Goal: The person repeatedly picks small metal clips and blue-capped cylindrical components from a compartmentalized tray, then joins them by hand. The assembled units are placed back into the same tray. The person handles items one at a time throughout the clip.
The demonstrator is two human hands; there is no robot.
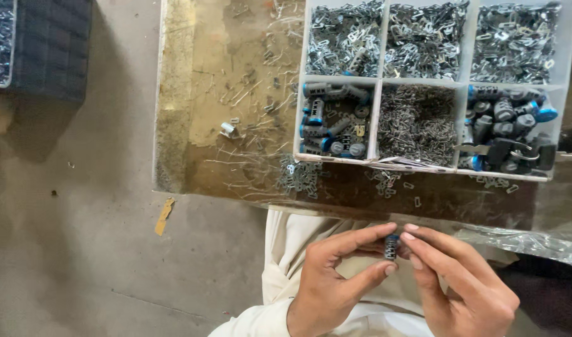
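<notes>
Bare concrete floor (pixel 80 249) spreads to my left, and a worn board table (pixel 236 93) covered with a scratched clear sheet sits ahead of my knees. On it stands a white compartment tray (pixel 378 81): three upper bins and the lower middle one are filled with small metal clips and pins, while the lower left and lower right bins hold grey cylinders with blue ends (pixel 330 122).

I have one such small cylinder (pixel 391 247) pinched between both hands, low over my lap, just short of the table's near edge. My left hand (pixel 336 274) grips it between thumb and forefinger; my right hand (pixel 461 281) meets it with fingertips from the other side. I judge this piece to be in mid-assembly. How many of the cylinders in the two bins are finished, I cannot tell.

Loose clips (pixel 295 178) lie scattered near the tray's front left corner, and one stray metal piece (pixel 228 129) sits apart on the board. Open room lies on the board's left half and over my lap; the tray wall and table edge bound any reach forward.
</notes>
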